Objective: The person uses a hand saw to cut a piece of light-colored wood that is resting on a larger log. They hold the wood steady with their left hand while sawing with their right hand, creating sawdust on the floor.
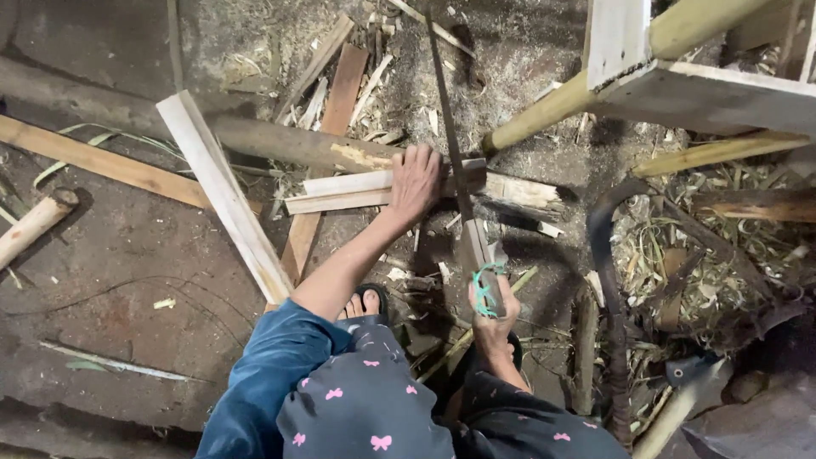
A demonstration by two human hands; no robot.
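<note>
A dark dirt floor strewn with sawdust, shavings and wood offcuts fills the view from above. The left hand lies flat, palm down and fingers spread, pressing on a pale split length of wood that lies crosswise over a round dark log. Just to the right of that hand, the long thin blade of a handsaw crosses the pale wood and runs away up the frame. The right hand has its grip clamped around the saw's wooden handle, which is wrapped with green cord. A bare foot in a black sandal rests on the floor between the 2 arms. A long white-painted plank lies slanted to the left, touching the log. At upper right a white-painted wooden frame stands over a pale bamboo pole.
</note>
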